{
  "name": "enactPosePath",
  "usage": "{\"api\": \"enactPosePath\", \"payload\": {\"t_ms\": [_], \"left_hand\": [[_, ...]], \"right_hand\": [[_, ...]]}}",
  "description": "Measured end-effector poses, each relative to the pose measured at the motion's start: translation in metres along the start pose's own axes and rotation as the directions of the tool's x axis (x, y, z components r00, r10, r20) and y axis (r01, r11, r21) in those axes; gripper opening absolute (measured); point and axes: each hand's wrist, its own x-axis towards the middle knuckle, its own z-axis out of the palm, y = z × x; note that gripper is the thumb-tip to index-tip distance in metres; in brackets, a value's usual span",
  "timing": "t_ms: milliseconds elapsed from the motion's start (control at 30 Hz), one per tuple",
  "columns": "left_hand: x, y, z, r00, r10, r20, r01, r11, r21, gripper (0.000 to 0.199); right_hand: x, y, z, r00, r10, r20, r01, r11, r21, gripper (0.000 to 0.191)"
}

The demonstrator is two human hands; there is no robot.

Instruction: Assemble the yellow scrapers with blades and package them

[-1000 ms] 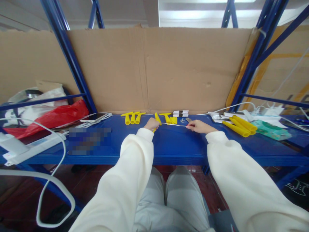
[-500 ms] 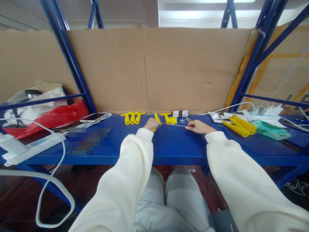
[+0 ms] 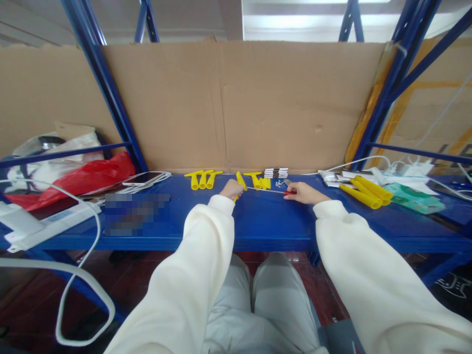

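Observation:
My left hand [image 3: 230, 189] is closed around a yellow plastic T-shaped handle [image 3: 241, 180], whose parts stick out above and below the fingers. A screwdriver [image 3: 269, 191] with a red handle and thin metal shaft lies level in the closed fingers of my right hand [image 3: 303, 192]. Its shaft points left, and the tip meets the yellow piece beside my left hand; the exact contact is too small to make out. Just behind the shaft are another yellow T-shaped handle [image 3: 255, 180], small yellow pieces [image 3: 264, 183] and tiny light-coloured parts [image 3: 280, 183].
Three yellow T-shaped handles [image 3: 202, 180] stand left of my hands. A stack of white-and-black strips [image 3: 276, 173] sits against the cardboard [image 3: 276, 108]. Yellow tubes [image 3: 365, 195] and a green packet [image 3: 413, 197] lie right. A phone [image 3: 145, 178], cables and a red bag [image 3: 81, 179] lie left.
Both hands keep their places. The screwdriver's red handle has turned slightly in my right fingers and more of it shows.

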Motion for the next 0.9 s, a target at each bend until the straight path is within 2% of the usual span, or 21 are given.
{"api": "enactPosePath", "payload": {"t_ms": [233, 333, 433, 567, 733, 900], "left_hand": [[-0.0026, 0.0023, 0.0003, 1.000, 0.002, -0.001, -0.002, 1.000, 0.021, 0.028], [-0.0035, 0.0029, 0.0001, 1.000, 0.002, -0.006, -0.002, 1.000, 0.027, 0.028], [-0.0042, 0.0033, -0.0002, 1.000, 0.003, -0.006, -0.003, 1.000, 0.028, 0.030], [-0.0036, 0.0032, -0.0003, 1.000, -0.003, -0.010, 0.004, 0.999, 0.032, 0.028], [-0.0022, 0.0023, -0.0003, 1.000, -0.008, -0.007, 0.008, 1.000, 0.022, 0.025], [-0.0031, 0.0025, -0.0006, 1.000, -0.006, -0.008, 0.006, 1.000, 0.017, 0.028]], "right_hand": [[-0.0006, 0.0009, -0.0021, 0.998, -0.020, 0.067, 0.017, 0.999, 0.038, 0.024], [-0.0002, -0.0004, 0.0009, 0.999, 0.049, -0.005, -0.049, 0.998, 0.027, 0.028], [0.0001, -0.0019, 0.0020, 0.995, 0.079, -0.063, -0.080, 0.997, -0.004, 0.023], [-0.0008, -0.0012, -0.0011, 0.999, 0.010, -0.052, -0.010, 1.000, 0.013, 0.020], [-0.0017, 0.0009, -0.0036, 0.999, -0.052, 0.011, 0.051, 0.996, 0.070, 0.033], [0.0001, -0.0020, 0.0003, 0.999, 0.039, -0.015, -0.039, 0.999, 0.030, 0.027]]}}
